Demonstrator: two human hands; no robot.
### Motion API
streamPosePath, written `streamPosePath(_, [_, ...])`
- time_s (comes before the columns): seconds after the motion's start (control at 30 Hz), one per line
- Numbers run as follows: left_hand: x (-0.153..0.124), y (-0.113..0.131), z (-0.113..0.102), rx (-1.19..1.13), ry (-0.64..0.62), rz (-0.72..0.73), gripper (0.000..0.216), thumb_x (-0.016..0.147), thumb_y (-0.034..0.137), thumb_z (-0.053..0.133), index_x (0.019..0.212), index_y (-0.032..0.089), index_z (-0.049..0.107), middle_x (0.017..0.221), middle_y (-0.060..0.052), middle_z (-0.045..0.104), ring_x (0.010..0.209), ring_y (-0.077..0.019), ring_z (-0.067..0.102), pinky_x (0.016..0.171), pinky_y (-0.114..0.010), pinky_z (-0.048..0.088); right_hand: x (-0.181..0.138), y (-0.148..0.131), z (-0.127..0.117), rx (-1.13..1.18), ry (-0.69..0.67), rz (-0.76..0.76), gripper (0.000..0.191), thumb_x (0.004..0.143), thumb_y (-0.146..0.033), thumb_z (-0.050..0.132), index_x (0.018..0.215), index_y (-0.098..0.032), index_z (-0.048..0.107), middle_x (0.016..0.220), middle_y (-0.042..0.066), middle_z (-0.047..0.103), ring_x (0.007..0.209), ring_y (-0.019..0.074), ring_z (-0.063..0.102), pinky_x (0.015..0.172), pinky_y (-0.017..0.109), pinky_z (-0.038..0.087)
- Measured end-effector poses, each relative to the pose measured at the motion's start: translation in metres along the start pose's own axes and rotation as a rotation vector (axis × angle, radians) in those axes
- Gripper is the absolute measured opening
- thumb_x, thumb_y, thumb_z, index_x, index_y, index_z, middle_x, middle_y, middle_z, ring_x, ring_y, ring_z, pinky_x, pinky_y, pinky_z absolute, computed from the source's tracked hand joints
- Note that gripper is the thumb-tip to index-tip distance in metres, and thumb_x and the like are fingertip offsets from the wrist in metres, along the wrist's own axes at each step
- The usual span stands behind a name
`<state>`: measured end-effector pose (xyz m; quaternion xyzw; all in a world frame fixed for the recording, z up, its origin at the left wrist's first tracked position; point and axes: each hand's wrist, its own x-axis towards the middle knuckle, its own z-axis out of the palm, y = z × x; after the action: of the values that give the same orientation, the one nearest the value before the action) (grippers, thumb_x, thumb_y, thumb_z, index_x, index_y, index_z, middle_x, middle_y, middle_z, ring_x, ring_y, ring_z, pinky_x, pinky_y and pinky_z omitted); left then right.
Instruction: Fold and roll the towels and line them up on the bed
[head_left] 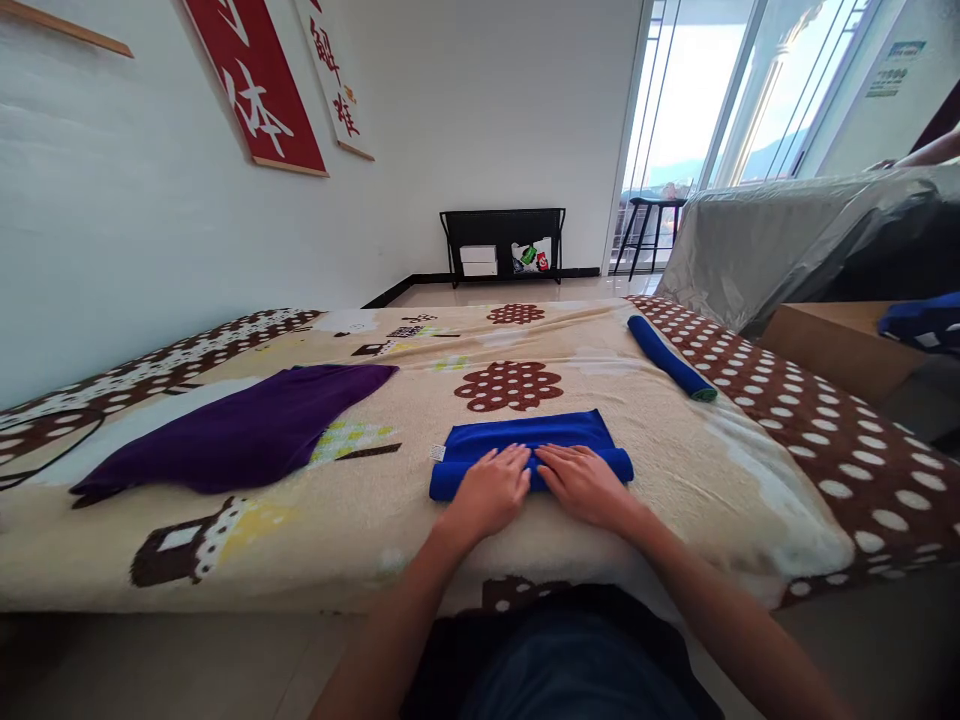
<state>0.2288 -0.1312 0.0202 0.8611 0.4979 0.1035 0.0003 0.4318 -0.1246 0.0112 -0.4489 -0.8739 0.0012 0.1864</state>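
Blue towel (525, 435): lies on the bed (360, 520), near edge, centre of the scene. Its near part is rolled into a tube running left to right; its far part lies flat on the blanket.

Left hand (487, 492): flat on the left half of the tube, palm down, fingers stretched out and close together, not clamped round anything.

Right hand (583, 485): flat on the right half of the tube, same posture, fingers stretched out. The two hands lie just beside each other, fingertips nearly meeting.

Other items on the bed:
- Purple cloth (247, 430): spread loosely to the left, well apart from the blue towel.
- Rolled towel (670, 358): blue, fully rolled, far right, lying at an angle.

Containers:
- Black rack (502, 215): against the far wall. It holds white boxes (478, 260) on the left and a colourful bag (531, 257) on the right.
- Cardboard box (832, 345): right of the bed. A blue cloth (922, 322) is at its right end; whether it lies inside or on top cannot be told.

A grey sheet (765, 240) covers a bulky shape at far right, where another person's arm (919, 155) rests on top.
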Motion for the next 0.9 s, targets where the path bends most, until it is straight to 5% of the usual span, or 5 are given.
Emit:
streamPosePath(0.17, [0.028,-0.026,0.006,-0.053,-0.119,-0.101,0.051,0.102,0.037,0.031,0.148,0.024,0.048,0.157,-0.010,0.040,0.147,-0.0265,0.037,0.117,-0.055,0.030,0.031,0.025,0.004,0.037,-0.178,0.138,0.052,0.105,-0.046,0.030,0.141,-0.019,0.058,0.150,0.010,0.050,0.144,0.0263,0.041,0.116,0.047,0.036])
streamPosePath(0.4, [0.005,-0.091,0.001,-0.028,-0.112,-0.306,0.055,0.100,0.045,0.032,0.150,0.026,0.043,0.159,-0.013,0.036,0.150,-0.0300,0.031,0.115,-0.062,0.028,0.012,0.104,0.003,0.037,-0.168,0.274,0.058,0.102,-0.055,0.033,0.149,-0.025,0.049,0.156,0.008,0.040,0.147,0.0263,0.036,0.118,0.049,0.033])
streamPosePath(0.63, [0.003,-0.080,0.000,-0.031,-0.035,-0.375,0.050,0.100,0.038,0.033,0.145,0.023,0.049,0.156,-0.013,0.042,0.148,-0.0276,0.036,0.117,-0.061,0.022,0.002,0.100,0.005,-0.020,-0.066,0.365,0.054,0.103,-0.048,0.036,0.141,-0.016,0.056,0.149,0.014,0.050,0.142,0.0277,0.044,0.117,0.049,0.034])
streamPosePath(0.73, [-0.013,-0.067,-0.006,0.044,0.174,-0.317,0.045,0.102,0.032,0.032,0.139,0.020,0.054,0.154,-0.015,0.046,0.145,-0.0274,0.040,0.120,-0.061,0.014,-0.015,0.092,-0.001,-0.076,0.066,0.376,0.051,0.103,-0.043,0.036,0.135,-0.012,0.060,0.147,0.017,0.052,0.140,0.0297,0.047,0.115,0.051,0.034])
streamPosePath(0.9, [-0.068,-0.047,-0.008,0.190,0.404,-0.053,0.036,0.097,0.019,0.044,0.128,0.023,0.061,0.134,-0.013,0.064,0.125,-0.0280,0.057,0.109,-0.050,0.030,-0.068,0.078,-0.008,-0.093,0.343,0.050,0.036,0.100,-0.028,0.044,0.130,-0.020,0.063,0.143,0.008,0.058,0.132,0.0245,0.053,0.109,0.044,0.041])
